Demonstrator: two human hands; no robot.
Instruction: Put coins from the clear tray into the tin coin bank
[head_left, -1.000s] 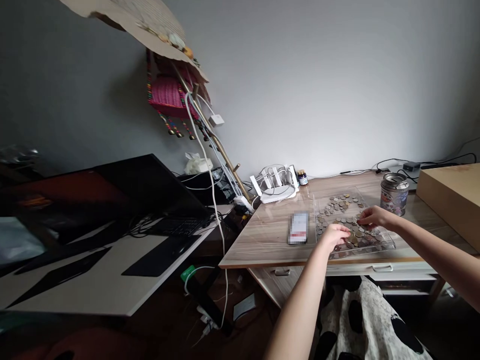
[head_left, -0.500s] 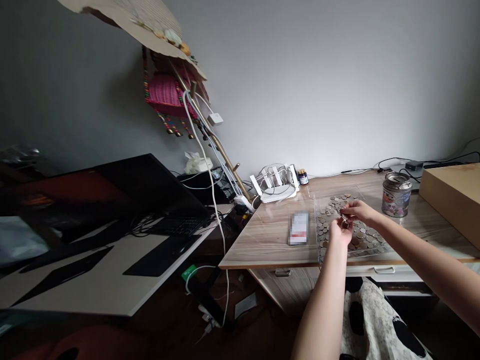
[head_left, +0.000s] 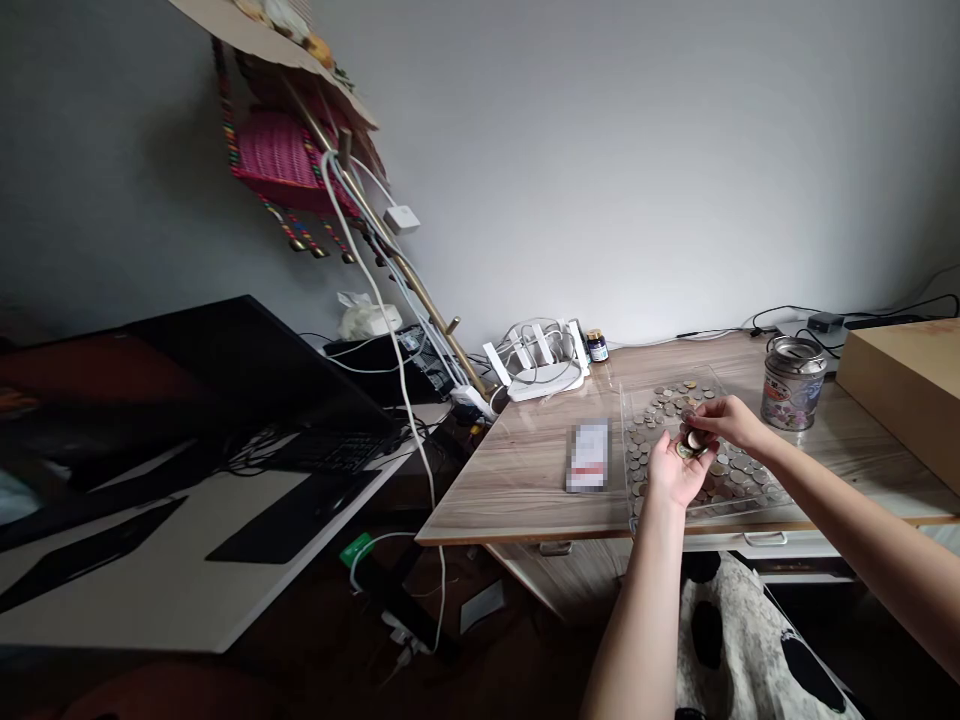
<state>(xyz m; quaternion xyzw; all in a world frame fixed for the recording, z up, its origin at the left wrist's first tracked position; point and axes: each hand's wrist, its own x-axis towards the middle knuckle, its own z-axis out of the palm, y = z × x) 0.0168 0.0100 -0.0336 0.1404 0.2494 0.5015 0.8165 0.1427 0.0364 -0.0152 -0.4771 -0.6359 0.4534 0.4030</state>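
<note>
My left hand is turned palm up, with a few coins resting on its palm and fingers. Just above it, my right hand pinches a coin between thumb and fingers, close to the left fingertips. Both hands are over a shallow clear tray on the desk. Many loose coins, mostly silver with some golden ones, lie spread in the tray; my hands and forearms hide part of them.
A printed tin with a slotted lid stands right of the tray, beside a large cardboard box. Left of the tray lies a phone. Behind are a white router and a small dark jar. A laptop occupies the left desk.
My left palm has opened and turned up, showing the coins in it. My right hand has shifted slightly right, still pinching. The whole view has swung a little to the right.
</note>
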